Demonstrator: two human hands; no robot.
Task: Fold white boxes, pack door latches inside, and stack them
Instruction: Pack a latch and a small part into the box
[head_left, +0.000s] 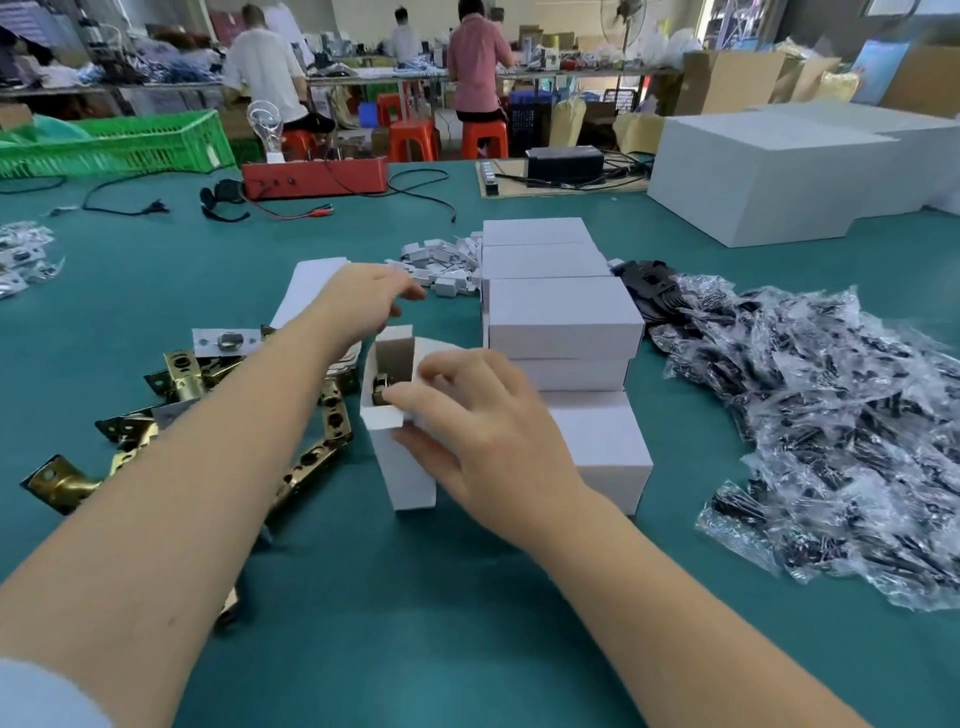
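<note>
An open white box (402, 467) stands upright on the green table (363, 597), with a brass door latch (382, 389) visible inside its top. My right hand (467, 436) grips the box's upper right side, thumb and fingers curled round it. My left hand (363, 301) hovers just behind the box, fingers loosely extended and holding nothing, above flat white box blanks (311, 283). Loose brass latches (311, 457) lie to the left of the box. Closed white boxes (561, 317) are stacked just to the right.
Plastic bags of black parts (831, 441) spread over the right side. Small white pieces (441, 265) lie behind the stack. Large white cartons (769, 176), a red device (311, 179), a green crate (119, 145) and cables sit at the back. People work at far tables.
</note>
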